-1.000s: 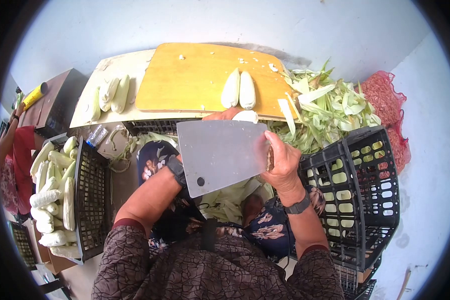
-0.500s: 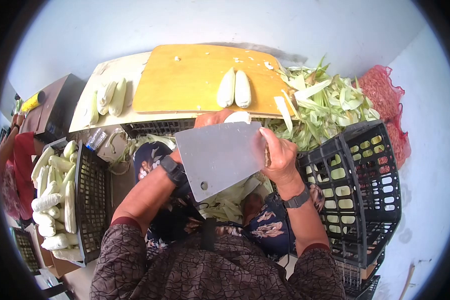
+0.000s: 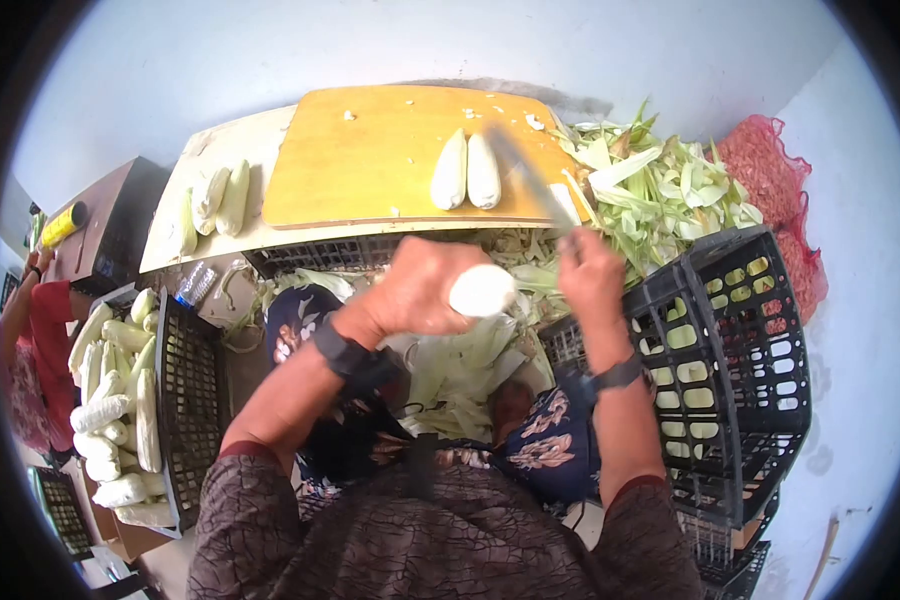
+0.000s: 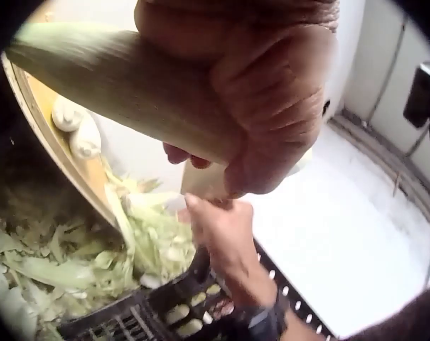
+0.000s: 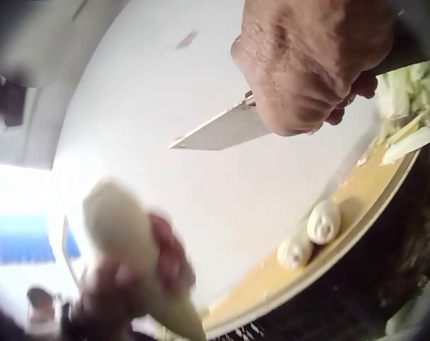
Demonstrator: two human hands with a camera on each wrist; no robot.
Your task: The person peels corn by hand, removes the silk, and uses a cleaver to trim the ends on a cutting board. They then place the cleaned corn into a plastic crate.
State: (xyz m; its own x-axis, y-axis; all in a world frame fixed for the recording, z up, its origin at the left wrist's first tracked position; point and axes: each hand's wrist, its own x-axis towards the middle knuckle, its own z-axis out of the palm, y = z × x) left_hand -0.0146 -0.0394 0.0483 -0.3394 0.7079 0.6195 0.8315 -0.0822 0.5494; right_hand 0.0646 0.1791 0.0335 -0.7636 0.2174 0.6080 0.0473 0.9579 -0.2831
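Note:
My left hand (image 3: 425,285) grips an ear of corn (image 3: 483,291) in its pale husk, the cut white end facing right. In the left wrist view the ear (image 4: 115,78) extends past the hand with its tapered end at the left. My right hand (image 3: 592,280) holds a cleaver (image 5: 226,130) by the handle. From the head camera the blade is seen nearly edge-on and blurred, pointing up and away over the orange board (image 3: 360,160). Two trimmed ears of corn (image 3: 450,172) lie side by side on that board.
Several ears lie on the pale board (image 3: 270,135) at left. A black crate (image 3: 192,400) full of corn stands lower left; another crate (image 3: 730,430) is at my right. Loose husks (image 3: 670,200) pile beside red mesh bags (image 3: 770,190). Another person (image 3: 45,330) is at far left.
The cleaver, broadside over my left hand before, has swung up and to the right, its blade turned edge-on. My left hand and its ear of corn are now uncovered and nearer my body.

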